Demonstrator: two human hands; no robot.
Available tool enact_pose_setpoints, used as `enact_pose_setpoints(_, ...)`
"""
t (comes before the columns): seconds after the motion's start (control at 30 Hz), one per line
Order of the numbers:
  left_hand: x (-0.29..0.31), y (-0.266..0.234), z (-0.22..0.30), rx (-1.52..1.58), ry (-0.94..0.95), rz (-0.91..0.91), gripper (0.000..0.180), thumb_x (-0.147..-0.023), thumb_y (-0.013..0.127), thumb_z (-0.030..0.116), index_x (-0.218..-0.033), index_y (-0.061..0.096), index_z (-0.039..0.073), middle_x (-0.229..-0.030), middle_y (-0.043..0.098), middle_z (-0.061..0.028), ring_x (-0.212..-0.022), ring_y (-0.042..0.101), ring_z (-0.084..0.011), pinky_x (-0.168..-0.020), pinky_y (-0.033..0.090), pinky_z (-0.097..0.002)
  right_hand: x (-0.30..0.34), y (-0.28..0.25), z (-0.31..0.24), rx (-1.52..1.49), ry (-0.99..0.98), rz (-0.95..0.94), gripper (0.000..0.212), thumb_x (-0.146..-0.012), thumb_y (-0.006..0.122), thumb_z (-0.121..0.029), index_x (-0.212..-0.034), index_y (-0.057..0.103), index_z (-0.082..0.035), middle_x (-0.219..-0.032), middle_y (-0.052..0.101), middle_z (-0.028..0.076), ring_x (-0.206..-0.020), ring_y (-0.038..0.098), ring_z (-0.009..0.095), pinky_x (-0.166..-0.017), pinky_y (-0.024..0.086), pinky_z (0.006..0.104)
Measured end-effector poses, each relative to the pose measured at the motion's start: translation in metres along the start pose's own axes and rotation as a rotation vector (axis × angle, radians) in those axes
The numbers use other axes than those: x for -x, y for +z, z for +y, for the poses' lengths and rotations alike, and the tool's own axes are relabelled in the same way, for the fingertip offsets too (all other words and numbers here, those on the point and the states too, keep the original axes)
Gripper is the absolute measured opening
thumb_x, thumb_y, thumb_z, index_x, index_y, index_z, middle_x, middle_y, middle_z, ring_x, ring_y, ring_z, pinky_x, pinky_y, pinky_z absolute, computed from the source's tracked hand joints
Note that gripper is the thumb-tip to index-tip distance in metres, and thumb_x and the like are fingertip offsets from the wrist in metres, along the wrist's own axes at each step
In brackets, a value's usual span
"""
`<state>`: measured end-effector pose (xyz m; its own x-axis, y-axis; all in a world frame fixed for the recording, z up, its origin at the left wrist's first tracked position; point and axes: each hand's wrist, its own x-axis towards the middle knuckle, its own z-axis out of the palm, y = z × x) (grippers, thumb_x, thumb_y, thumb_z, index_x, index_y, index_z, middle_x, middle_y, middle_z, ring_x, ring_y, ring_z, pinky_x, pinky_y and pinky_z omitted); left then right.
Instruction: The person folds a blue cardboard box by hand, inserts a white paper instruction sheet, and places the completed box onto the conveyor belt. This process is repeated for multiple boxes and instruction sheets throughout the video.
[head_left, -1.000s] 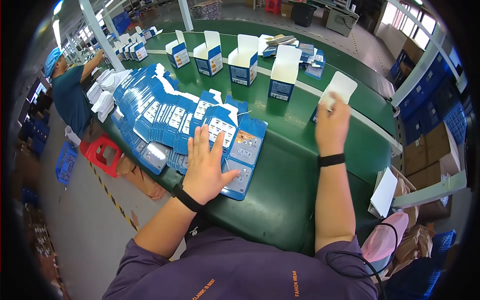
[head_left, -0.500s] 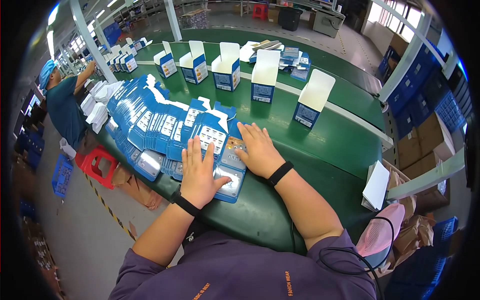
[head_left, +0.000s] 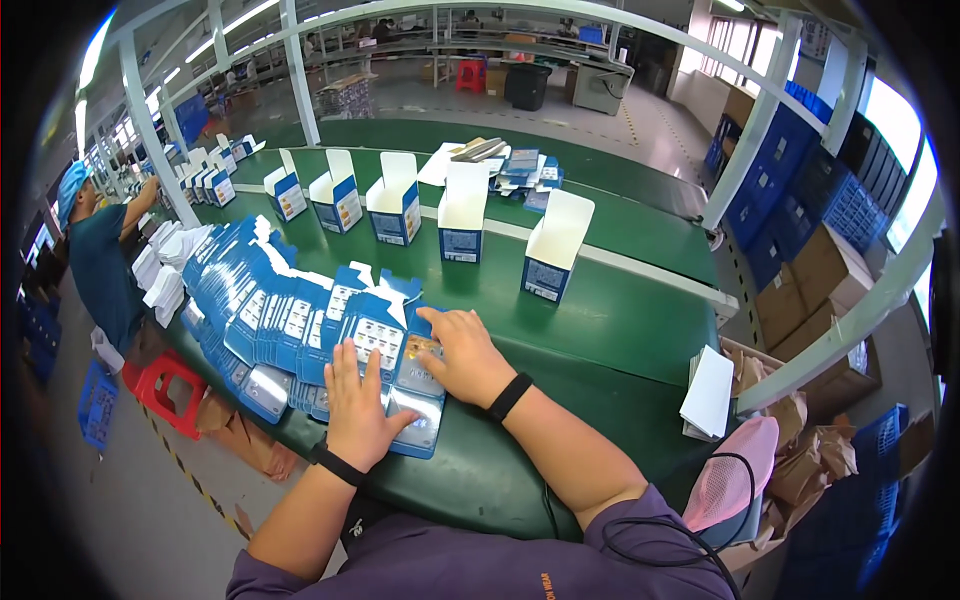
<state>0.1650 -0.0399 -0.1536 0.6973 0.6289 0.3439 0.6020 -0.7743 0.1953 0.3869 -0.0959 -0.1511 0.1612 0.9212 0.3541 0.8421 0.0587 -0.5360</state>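
Flattened blue cartons [head_left: 308,325] lie in a wide, overlapping fan on the green work table. My left hand [head_left: 357,418] rests palm down on the near end of the fan, fingers spread and thumb stretched to the right. My right hand [head_left: 470,362] lies across the right edge of the topmost flat carton [head_left: 418,378], its fingers apart and its thumb turned toward the left hand. Both hands are open and press on the cartons without gripping one. Part of the top carton is hidden beneath them.
Opened blue-and-white boxes [head_left: 462,225] stand in a row behind the fan. A pile of flat packaging [head_left: 525,172] sits beyond them. White sheets [head_left: 706,395] lie by the right post, near a pink mesh bag [head_left: 733,475]. A co-worker [head_left: 100,255] stands at far left beside a red stool [head_left: 165,395].
My view has tilted up and shifted to the right, so the table appears lower and further left. Both hands stay on the flat cartons in nearly the same pose.
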Motion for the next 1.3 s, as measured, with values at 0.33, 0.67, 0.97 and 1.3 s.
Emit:
enact_pose_setpoints(0.33,-0.002,-0.004,0.002,0.003,-0.028,0.01,0.108,-0.068,0.093,0.04,-0.152,0.039,0.0,-0.162,0.021,-0.0357,-0.152,0.019,-0.0524,-0.123,0.018,-0.0622,-0.005,-0.008,0.004,-0.328,0.09,-0.108,0.076,-0.091,0.072,-0.026,-0.155,0.037,-0.006,-0.148,0.049,0.025,-0.146,0.038,0.046,-0.122,0.027,0.0578)
enact_pose_setpoints(0.67,0.003,-0.002,0.001,0.063,0.017,0.056,0.105,-0.071,0.092,0.043,-0.152,0.039,0.001,-0.161,0.022,-0.0349,-0.153,0.019,-0.0518,-0.123,0.018,-0.0616,0.001,-0.015,-0.01,0.043,-0.04,-0.025,0.071,-0.089,0.073,-0.024,-0.152,0.045,-0.006,-0.151,0.049,0.024,-0.146,0.038,0.047,-0.122,0.028,0.056)
enact_pose_setpoints(0.97,0.002,-0.02,0.011,0.148,-0.013,0.087,0.114,-0.073,0.091,0.04,-0.157,0.027,-0.002,-0.161,0.022,-0.0358,-0.152,0.02,-0.0525,-0.122,0.017,-0.0639,0.002,-0.025,-0.053,-0.1,-0.003,0.422,0.053,-0.081,0.078,-0.012,-0.128,0.056,-0.001,-0.11,0.058,0.017,-0.116,0.056,0.038,-0.114,0.036,0.0533)
enact_pose_setpoints(1.3,-0.004,-0.11,0.038,1.032,0.104,-0.39,0.107,-0.081,0.087,0.033,-0.158,0.023,-0.004,-0.156,0.035,-0.0289,-0.147,0.036,-0.0395,-0.116,0.035,-0.0455,0.034,-0.094,-0.111,-0.073,-0.836,0.409,0.059,-0.086,0.073,-0.019,-0.138,0.049,-0.003,-0.123,0.054,0.014,-0.122,0.054,0.031,-0.123,0.023,0.0518)
